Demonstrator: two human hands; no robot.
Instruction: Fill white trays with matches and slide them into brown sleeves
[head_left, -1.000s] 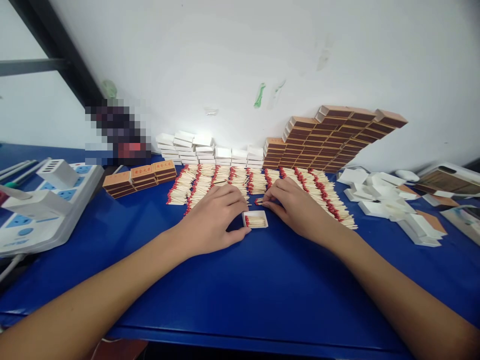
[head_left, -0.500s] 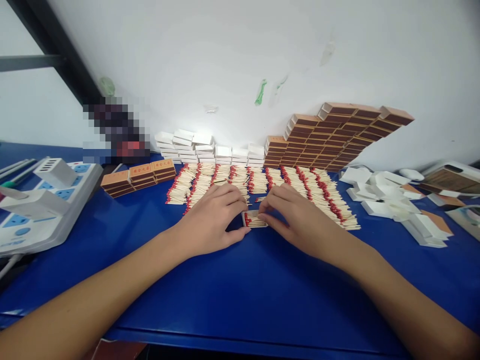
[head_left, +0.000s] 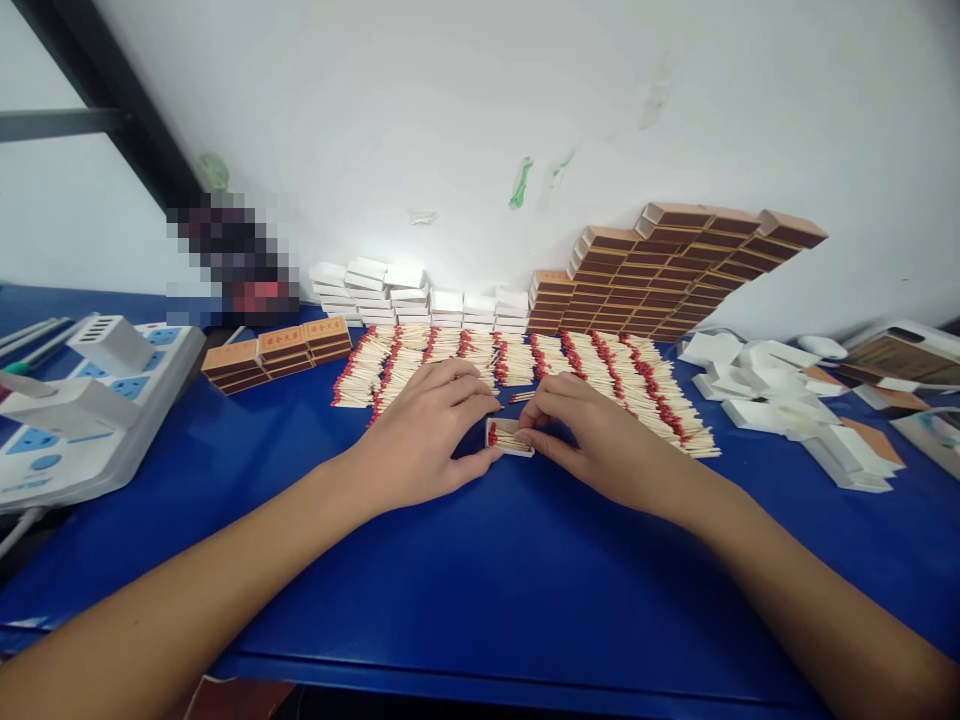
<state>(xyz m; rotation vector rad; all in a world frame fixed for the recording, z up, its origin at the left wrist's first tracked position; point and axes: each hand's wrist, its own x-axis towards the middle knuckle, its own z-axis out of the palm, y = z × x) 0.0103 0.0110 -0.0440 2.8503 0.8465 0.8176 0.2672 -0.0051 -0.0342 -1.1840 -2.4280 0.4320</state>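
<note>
A small white matchbox tray (head_left: 512, 452) lies on the blue table between my hands, with red-headed matches (head_left: 504, 437) in it. My left hand (head_left: 427, 430) is at the tray's left end. Its thumb tip touches the front left corner, while the index finger is apart from the thumb, just behind the tray. At the right end, my right hand (head_left: 581, 425) has thumb and fingers pinched on the match sticks, whose ends are hidden by the fingertips. Just behind the hands, long rows of loose matches (head_left: 514, 362) cover the table.
White trays (head_left: 405, 280) are stacked along the wall. Brown matchboxes (head_left: 637, 285) form a tall stack at right, with a few more matchboxes (head_left: 281, 350) at left. Loose white trays (head_left: 780, 385) lie in a heap on the right. A power strip (head_left: 112, 410) stands at far left.
My left index finger has lifted slightly away from the tray, so more of its left rim shows. My right hand has stayed at the tray's right end, nearly unmoved.
</note>
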